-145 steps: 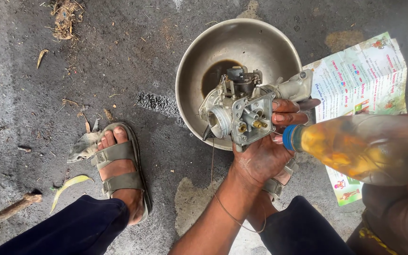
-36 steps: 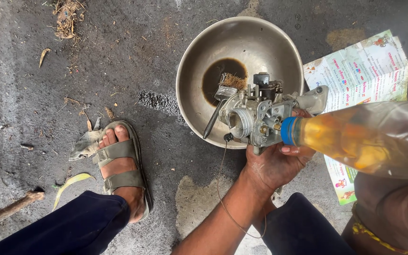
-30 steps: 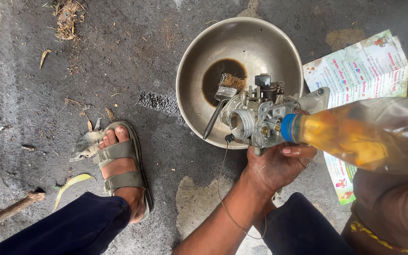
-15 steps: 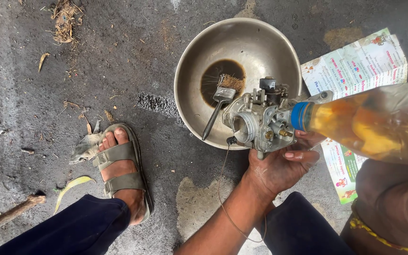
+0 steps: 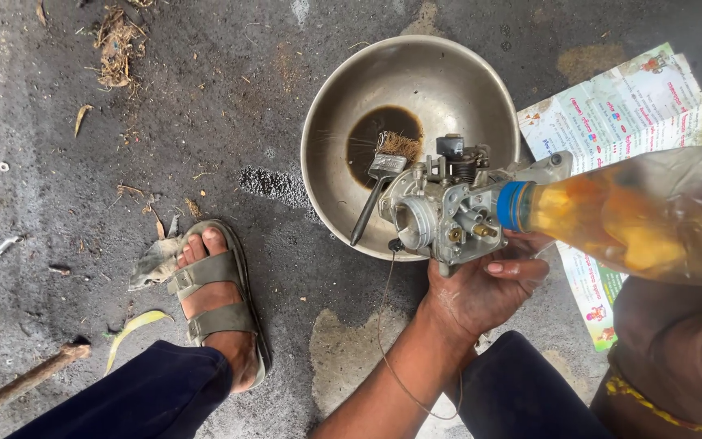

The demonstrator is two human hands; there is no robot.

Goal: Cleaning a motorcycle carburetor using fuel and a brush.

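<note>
Holding carburetor [image 5: 440, 215] from beneath, left hand [image 5: 481, 284] closed around its base over bowl [image 5: 327, 122] rim; rigid, heavy, likely oily. Bottle [image 5: 627, 215] tilted in; right hand unseen.

Plastic bottle [image 5: 643, 215] of yellow liquid blurred, cut off at right edge, right hand out of view behind it, left hand [image 5: 481, 289] palm hidden under carburetor [image 5: 448, 211], paintbrush [image 5: 379, 183] handle tip hidden behind it

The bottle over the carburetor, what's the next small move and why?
Probably tip the bottle a little further. Its blue neck already meets the carburetor that the left hand holds above the metal bowl, so runoff should drop into the dark puddle beside the brush.
</note>
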